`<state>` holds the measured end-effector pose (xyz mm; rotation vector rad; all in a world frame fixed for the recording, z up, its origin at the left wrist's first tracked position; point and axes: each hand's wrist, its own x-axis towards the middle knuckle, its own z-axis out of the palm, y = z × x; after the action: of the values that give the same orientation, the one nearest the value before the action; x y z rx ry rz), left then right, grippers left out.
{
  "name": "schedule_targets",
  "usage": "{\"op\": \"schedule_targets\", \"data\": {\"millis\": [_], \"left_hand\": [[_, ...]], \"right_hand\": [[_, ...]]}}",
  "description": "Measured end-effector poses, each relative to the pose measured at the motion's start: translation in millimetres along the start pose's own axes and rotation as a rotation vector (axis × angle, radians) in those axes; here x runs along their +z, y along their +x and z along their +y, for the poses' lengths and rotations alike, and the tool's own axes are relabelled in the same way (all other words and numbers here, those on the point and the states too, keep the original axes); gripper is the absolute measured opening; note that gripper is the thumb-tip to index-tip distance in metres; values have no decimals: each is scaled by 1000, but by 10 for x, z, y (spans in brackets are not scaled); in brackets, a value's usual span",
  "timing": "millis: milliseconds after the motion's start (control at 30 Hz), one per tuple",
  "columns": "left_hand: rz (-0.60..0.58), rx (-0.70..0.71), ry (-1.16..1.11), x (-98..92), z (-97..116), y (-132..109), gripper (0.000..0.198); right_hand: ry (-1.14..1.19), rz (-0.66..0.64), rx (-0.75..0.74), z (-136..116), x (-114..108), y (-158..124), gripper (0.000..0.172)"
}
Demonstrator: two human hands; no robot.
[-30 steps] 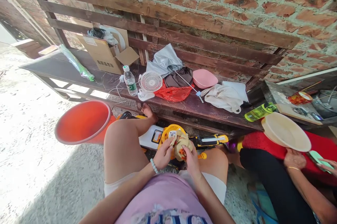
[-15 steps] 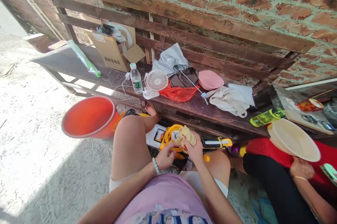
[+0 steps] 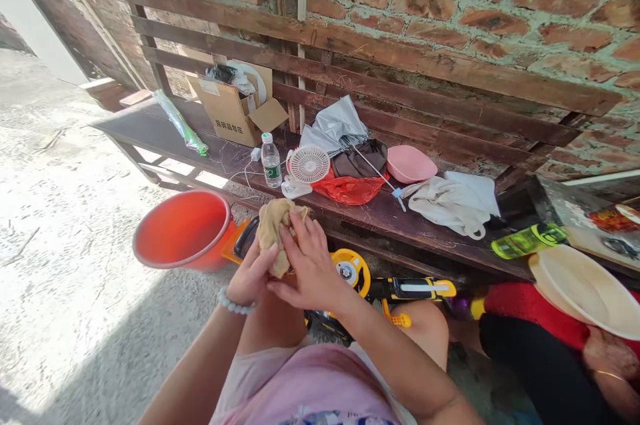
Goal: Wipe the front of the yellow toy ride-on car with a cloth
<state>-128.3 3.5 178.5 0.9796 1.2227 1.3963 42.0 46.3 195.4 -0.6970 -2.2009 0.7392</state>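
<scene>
- L hand (image 3: 249, 275): fingers curled, cupping crumpled tan cloth (image 3: 277, 232) from left
- R hand (image 3: 313, 260): fingers spread, pressed on cloth's right side
- Cloth between both hands, over lap, near side of wooden bench (image 3: 380, 218)
- Orange bucket (image 3: 183, 228) to left; yellow toy wheel (image 3: 350, 270) just right of hands
- Co-worker's hand (image 3: 610, 355) far right, under plastic plate (image 3: 590, 292)

We see a tan cloth (image 3: 276, 238) bunched at lower centre, with an orange bucket (image 3: 183, 230) to its left. Across the middle, a dark brown desk (image 3: 400, 225) carries a pink bowl (image 3: 411, 164), a bright red plastic bag (image 3: 350, 190) and a grey umbrella (image 3: 340, 122). Along the top, we see a brick wall (image 3: 450, 2), its red-orange bricks patterned with pale mortar lines. At the bottom edge sits a lilac shirt (image 3: 310, 385), and right of centre, a yellow wheel (image 3: 359, 265) with a black-and-white hub.
</scene>
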Motion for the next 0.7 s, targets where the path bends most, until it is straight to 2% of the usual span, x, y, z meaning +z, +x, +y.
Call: {"op": "schedule_targets", "data": {"millis": [67,133,167,233,333,400,467,600,633,700], "left_hand": [[116,34,12,-227,56,103,74],[193,92,83,-467,93,224,66],[173,99,143,-564,92,289,60],[39,47,277,-664,35,432,53],[-53,-36,365,-589,-154,689,53],[-70,-85,378,-473,-293,910,53],[-104,-144,415,-372,-419,1162,50],[-222,-247,451,-263,-696,1602,43],[-232,-268,456,-254,-785,1670,40],[-175,-275,490,-253,-975,1747,30]], "right_hand": [[-19,-103,-56,-78,-22,36,98],[27,-78,-4,21,-52,-64,91],[57,-26,65,120,-62,-159,83],[121,109,260,363,-66,-410,62],[226,247,551,670,-45,-830,38],[250,288,656,765,-37,-1058,31],[245,302,692,774,-46,-1212,26],[174,255,658,673,-114,-1327,23],[138,237,645,649,-139,-1336,24],[63,201,633,618,-193,-1354,26]]}}
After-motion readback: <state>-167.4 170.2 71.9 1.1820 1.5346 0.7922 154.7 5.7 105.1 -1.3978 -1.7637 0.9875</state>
